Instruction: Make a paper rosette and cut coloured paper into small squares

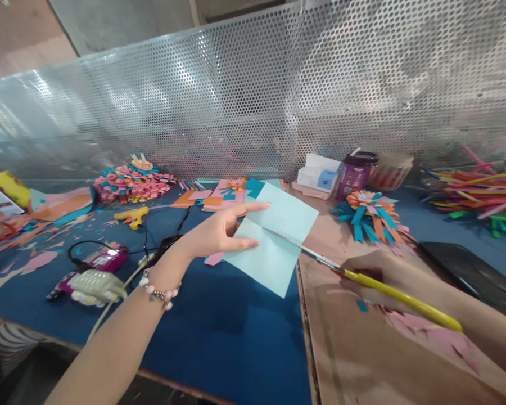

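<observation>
My left hand (223, 229) holds a square sheet of pale blue paper (261, 261) by its left side, with thumb and forefinger lying apart along it. The sheet is lifted above the table and tilted. My right hand (371, 270) grips a pair of scissors (405, 298) with long yellow handles and metal blades. Those blades cross the middle of the paper, and a line splits it into an upper and a lower half, joined near the left hand or cut there; I cannot tell which. Most of my right hand's fingers are behind the handles.
A yellow glue gun (131, 216) and a power strip (95, 285) with cables lie left. Behind stand a heap of pink paper pieces (130, 183), a tissue pack (319, 174) and a purple jar (356, 173). A paper flower (369, 214) and a black phone-like object (468, 270) are right.
</observation>
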The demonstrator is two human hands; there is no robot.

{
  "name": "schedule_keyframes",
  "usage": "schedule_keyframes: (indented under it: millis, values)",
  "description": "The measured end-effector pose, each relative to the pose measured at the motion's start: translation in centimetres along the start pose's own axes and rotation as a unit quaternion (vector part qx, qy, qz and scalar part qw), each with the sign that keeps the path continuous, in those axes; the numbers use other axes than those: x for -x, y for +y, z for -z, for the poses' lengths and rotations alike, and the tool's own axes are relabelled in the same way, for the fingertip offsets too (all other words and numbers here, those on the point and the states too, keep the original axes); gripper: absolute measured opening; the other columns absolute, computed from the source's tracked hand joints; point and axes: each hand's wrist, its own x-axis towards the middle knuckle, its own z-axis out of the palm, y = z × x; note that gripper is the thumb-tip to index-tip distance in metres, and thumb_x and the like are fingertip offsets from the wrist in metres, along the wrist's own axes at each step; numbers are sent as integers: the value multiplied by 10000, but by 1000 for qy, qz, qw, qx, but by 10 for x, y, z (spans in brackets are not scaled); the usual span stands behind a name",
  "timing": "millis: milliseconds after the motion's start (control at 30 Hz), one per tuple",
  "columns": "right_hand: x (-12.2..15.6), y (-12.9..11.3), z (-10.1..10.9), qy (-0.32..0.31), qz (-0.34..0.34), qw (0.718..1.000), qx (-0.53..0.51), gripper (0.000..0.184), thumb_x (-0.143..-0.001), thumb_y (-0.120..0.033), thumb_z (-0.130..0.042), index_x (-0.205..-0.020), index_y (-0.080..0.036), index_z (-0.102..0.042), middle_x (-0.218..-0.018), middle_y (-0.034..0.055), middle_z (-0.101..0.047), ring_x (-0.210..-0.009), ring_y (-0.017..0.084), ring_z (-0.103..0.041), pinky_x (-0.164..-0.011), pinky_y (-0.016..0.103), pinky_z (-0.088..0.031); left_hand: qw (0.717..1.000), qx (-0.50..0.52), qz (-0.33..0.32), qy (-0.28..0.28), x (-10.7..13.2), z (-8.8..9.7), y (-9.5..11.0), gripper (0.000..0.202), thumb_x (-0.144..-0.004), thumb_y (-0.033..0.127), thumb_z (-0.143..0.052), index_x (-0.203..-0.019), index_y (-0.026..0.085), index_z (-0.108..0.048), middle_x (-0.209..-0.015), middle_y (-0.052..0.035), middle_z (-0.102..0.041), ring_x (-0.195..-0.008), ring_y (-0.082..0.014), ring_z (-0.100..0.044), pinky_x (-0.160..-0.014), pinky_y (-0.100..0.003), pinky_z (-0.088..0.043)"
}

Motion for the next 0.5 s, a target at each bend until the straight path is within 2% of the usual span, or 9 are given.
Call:
schedule_keyframes:
  millis: [333,500]
  values:
    - [-2,3,-4,9,20,1000,-22,303,-830,-451,-552,-718,-171,-573,-611,-4,-534,-520,110,-475,-467,220,-320,1000,9,15,3,1,1,1,709,-763,201,-680,-1397,285,-374,-1193,-72,-571,-904,-169,-604,-736,-283,-524]
    - [-2,4,-4,-9,-29,997,-74,284,-804,-443,-567,-699,-179,-574,-562,-13,-527,-465,105,-468,-422,213,-304,1000,2,12,8,1,1,2,696,-753,206,-687,-1383,260,-397,-1220,-87,-557,-974,-198,-599,-764,-294,-530]
